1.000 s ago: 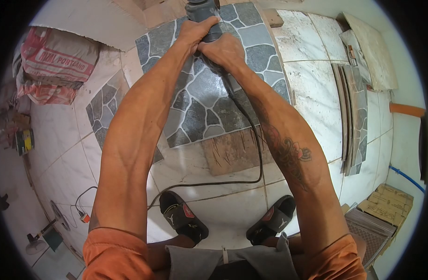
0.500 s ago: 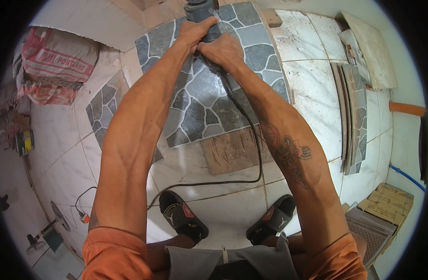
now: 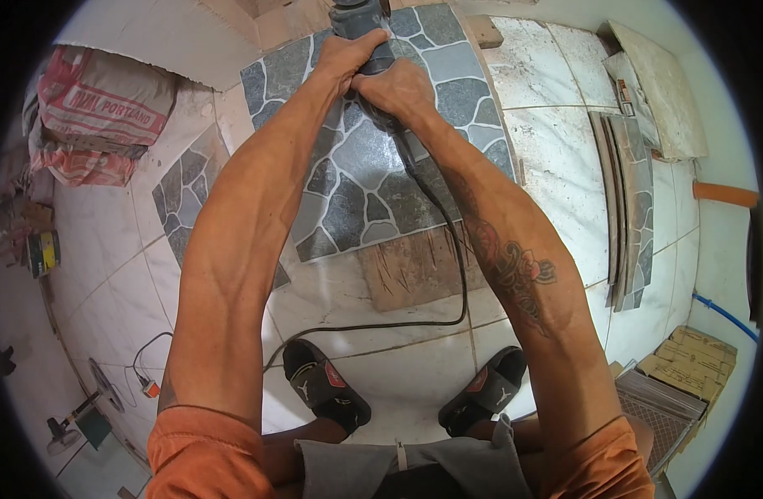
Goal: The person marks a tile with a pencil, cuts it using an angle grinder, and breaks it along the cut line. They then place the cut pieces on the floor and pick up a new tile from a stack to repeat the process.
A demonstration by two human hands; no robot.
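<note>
Both my hands grip a dark corded angle grinder (image 3: 361,23) at the top of the view; its front end is cut off by the frame edge. My left hand (image 3: 350,60) is wrapped round its body, thumb across the top. Just behind, my right hand (image 3: 400,87) closes round the rear part, close against the left. Beneath the tool lies a large grey stone-patterned tile (image 3: 348,208) with pale joint lines. A black power cord (image 3: 463,283) leaves the rear of the grinder and curves over the floor past my left foot. No disc or cut line can be made out.
A worn board (image 3: 415,270) sits under the tile's near edge. At left are a patterned tile offcut (image 3: 182,187) and cement bags (image 3: 107,104). Patterned tile strips (image 3: 631,216) lie at right, near a cardboard box (image 3: 689,366). My slippered feet stand on white floor tiles.
</note>
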